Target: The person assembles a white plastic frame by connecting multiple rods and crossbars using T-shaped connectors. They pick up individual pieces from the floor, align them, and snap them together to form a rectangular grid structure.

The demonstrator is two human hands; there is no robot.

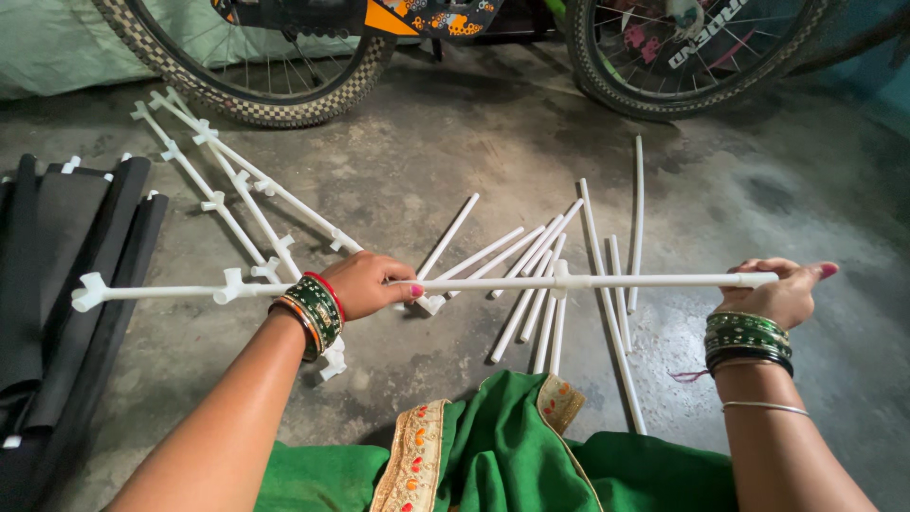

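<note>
A long white plastic rod [493,283] with several T-shaped connectors runs level across the view, held above the floor. My left hand [368,283] grips it near the middle. My right hand [779,289] closes on its right end. A connector [561,278] sits between the two hands, and the rod's left end [90,292] carries another fitting. Beneath the rod, several loose white tubes [531,284] lie scattered on the concrete floor [455,161].
Assembled white rods with connectors [227,180] lie on the floor at upper left. Folded black fabric panels [66,284] lie along the left edge. Two bicycle wheels [256,66] [682,47] stand at the back. Green cloth [493,455] covers my lap.
</note>
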